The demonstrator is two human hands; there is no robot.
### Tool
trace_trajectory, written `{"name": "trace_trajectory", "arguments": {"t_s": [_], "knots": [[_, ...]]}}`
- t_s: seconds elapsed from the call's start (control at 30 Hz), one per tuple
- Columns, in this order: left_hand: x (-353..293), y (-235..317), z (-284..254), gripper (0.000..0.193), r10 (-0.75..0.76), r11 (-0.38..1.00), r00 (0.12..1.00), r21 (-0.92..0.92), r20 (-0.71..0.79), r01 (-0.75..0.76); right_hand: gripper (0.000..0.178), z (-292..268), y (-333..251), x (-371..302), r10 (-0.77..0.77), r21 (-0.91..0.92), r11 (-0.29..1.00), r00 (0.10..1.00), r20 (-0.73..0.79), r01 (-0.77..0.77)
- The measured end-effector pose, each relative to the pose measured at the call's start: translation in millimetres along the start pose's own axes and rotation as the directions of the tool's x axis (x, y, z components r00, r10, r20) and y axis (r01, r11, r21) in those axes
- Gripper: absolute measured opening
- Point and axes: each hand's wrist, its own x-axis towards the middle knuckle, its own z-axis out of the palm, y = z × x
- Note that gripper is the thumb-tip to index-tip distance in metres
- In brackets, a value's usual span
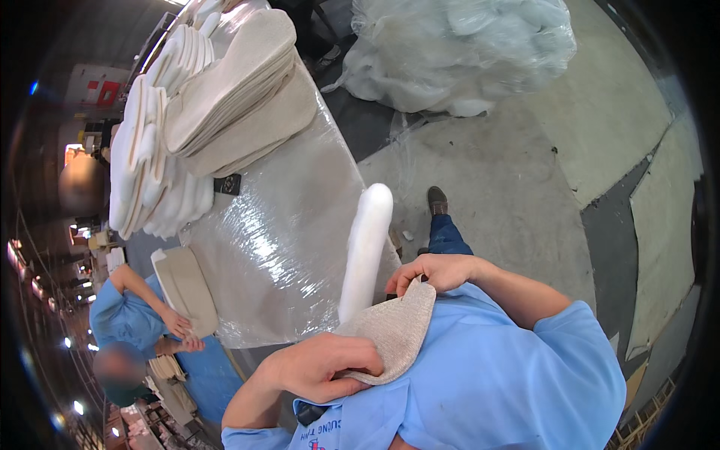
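Observation:
A beige woven fabric piece (pixel 394 328), rounded at the near end, is held close against my light blue shirt. My left hand (pixel 324 366) grips its lower left edge, fingers curled over it and thumb underneath. At the upper corner, my right hand (pixel 442 272) pinches the fabric between thumb and fingers. A long white fluffy pad (pixel 365 244) with a rounded top rises beyond the fabric, over the table edge. Its lower end is hidden behind the fabric, so I cannot tell whether it goes inside.
A plastic-wrapped table (pixel 277 217) bears stacked beige covers (pixel 232 90), folded white pads (pixel 142 157) and a small black object (pixel 227 184). Beyond it lies a big clear bag of white filling (pixel 457 52). At left, a co-worker in blue (pixel 131 307) handles a beige cushion (pixel 186 289).

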Motion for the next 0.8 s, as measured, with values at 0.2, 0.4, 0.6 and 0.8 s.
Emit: {"name": "trace_trajectory", "arguments": {"t_s": [0.2,0.4,0.6,0.8], "knots": [[4,-13,16,0.016,0.155,0.972,0.988,-0.179,-0.007,-0.153,0.067,7,-14,-8,-0.169,0.121,0.981,0.978,0.122,0.154],[13,-21,37,0.019,0.224,0.95,0.975,-0.221,-0.007,-0.22,0.053,-7,-32,-13,0.176,0.682,0.692,0.972,0.158,-0.236],[18,-24,61,0.022,0.187,0.946,0.981,-0.259,-0.06,-0.196,0.02,38,-74,13,0.132,0.012,0.991,0.986,-0.103,-0.132],[9,-31,72,0.024,0.234,0.908,0.919,-0.266,-0.318,-0.324,0.02,53,-102,24,-0.185,-0.14,0.977,0.961,-0.205,0.158]]}}
